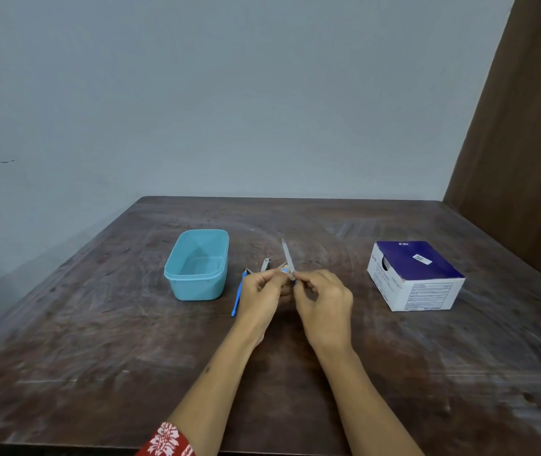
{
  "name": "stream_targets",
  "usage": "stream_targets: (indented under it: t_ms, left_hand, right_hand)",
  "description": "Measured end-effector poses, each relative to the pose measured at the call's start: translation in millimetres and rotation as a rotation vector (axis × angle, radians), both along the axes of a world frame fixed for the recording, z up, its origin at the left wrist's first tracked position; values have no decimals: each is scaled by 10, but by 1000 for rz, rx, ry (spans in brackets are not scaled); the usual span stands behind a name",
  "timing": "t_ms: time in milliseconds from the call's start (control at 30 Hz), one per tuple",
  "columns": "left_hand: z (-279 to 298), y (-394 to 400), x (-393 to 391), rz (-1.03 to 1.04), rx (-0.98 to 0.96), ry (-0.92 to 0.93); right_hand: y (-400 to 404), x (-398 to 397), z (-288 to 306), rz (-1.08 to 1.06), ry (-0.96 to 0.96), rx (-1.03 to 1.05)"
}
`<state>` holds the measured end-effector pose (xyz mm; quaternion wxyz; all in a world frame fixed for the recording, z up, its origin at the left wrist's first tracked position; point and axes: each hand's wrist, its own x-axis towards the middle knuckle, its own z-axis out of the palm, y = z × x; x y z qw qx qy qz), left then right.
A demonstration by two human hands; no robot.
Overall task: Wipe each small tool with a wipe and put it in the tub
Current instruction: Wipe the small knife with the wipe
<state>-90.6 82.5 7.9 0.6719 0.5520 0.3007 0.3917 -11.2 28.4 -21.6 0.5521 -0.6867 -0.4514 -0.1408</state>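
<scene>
My left hand [260, 292] and my right hand [323, 301] meet fingertip to fingertip above the middle of the table. Together they pinch a small white-and-blue wipe packet [292, 280], which the fingers mostly hide. Just behind the fingers a thin metal nail file [287, 256] points away from me; I cannot tell whether it touches a hand. A metal nail clipper [265, 264] lies left of the file. A blue-handled tool [236, 301] lies beside my left hand. The light blue tub [176, 278] stands further left with nothing in it.
A white and purple box of wipes [415, 274] sits at the right of the dark wooden table [97, 340]. A grey wall runs behind the table's far edge. A brown wooden panel [519, 143] rises at the far right.
</scene>
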Motion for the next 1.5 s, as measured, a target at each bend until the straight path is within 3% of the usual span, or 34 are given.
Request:
stream_targets:
  t_ms: [533, 800, 1167, 1400, 1500]
  left_hand:
    - [51, -6, -16, 31, -63, -66]
    - [13, 16, 2, -4, -112, -96]
    - [-184, 116, 36, 89, 18, 23]
    - [-68, 42, -36, 170, 128, 23]
    - [91, 68, -153, 243, 261, 74]
  right_hand:
    - [1, -13, -20, -18, 6, -127]
    - [11, -12, 0, 2, -44, -36]
    - [-9, -31, -28, -33, 1, -125]
    - [-56, -7, 3, -72, 134, 27]
    - [-25, 23, 18, -99, 231, 74]
